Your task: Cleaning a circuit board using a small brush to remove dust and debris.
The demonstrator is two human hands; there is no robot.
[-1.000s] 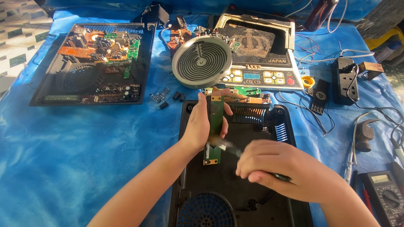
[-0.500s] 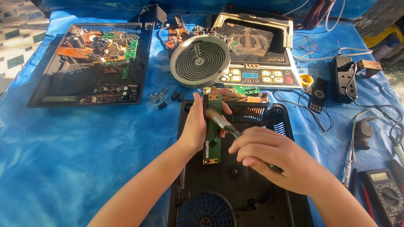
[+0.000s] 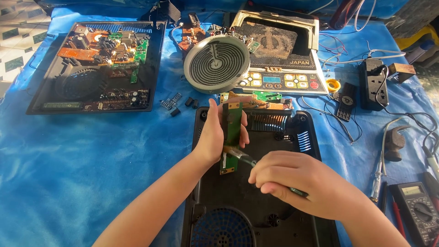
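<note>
My left hand (image 3: 215, 135) grips a long narrow green circuit board (image 3: 231, 137) and holds it upright over a black plastic cooker base (image 3: 256, 183). My right hand (image 3: 292, 180) is closed around a small brush (image 3: 242, 157), whose bristled tip lies across the lower part of the board. The brush handle is mostly hidden inside my fist. A round fan grille (image 3: 222, 228) sits at the near end of the base.
On the blue tarp (image 3: 91, 155) lie an opened cooker base with boards (image 3: 96, 64), a round coil heater (image 3: 217, 64), a control-panel top (image 3: 279, 55), springs and small caps (image 3: 176, 104), a power strip (image 3: 375, 84), a screwdriver (image 3: 377, 178) and a multimeter (image 3: 418, 210).
The brush tip has swept down the green board from its upper part to its lower part. My left hand keeps the board in about the same place.
</note>
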